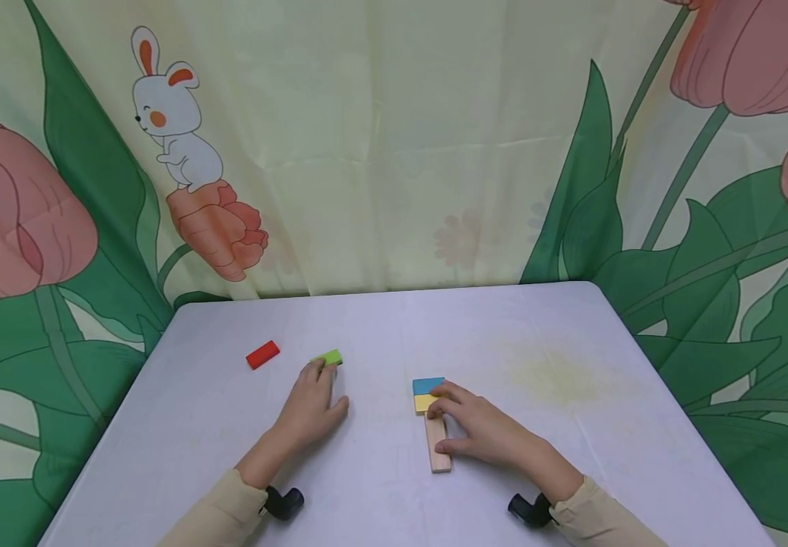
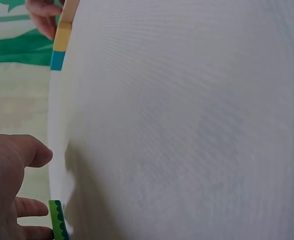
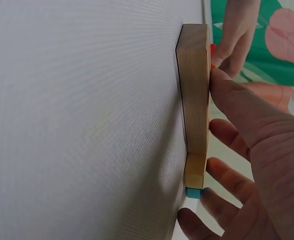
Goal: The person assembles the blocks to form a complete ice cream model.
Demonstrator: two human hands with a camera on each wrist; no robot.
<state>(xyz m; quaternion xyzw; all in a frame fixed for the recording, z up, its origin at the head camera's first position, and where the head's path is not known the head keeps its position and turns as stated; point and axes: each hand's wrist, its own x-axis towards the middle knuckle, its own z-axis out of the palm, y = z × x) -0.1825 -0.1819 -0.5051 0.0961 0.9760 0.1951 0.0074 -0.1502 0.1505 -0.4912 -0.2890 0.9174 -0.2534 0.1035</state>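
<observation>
Plain wooden block (image 1: 436, 434) lying on the tabletop (image 1: 366, 486), near end toward the person, far end set against the yellow block (image 1: 422, 403); blue block (image 1: 426, 386) next beyond, touching the yellow. Apparently butted together to make one short row, though stepped a little along the left side in the head view. Over this row, the right hand (image 1: 492, 433), fingers spread and lightly bent, thumb at the edge of the wood, other fingertips over or close to the yellow and blue: probably spaced that way to steady several pieces at once, with no clear pinch. Farther left, fingertips of the left hand (image 1: 306, 416) at the green block (image 1: 330, 356), thumb well apart, hence likely touching or nudging rather than gripping. Red block (image 1: 262, 355) left of the green, untouched, perhaps kept aside. Pressure of either hand: impossible to tell.
</observation>
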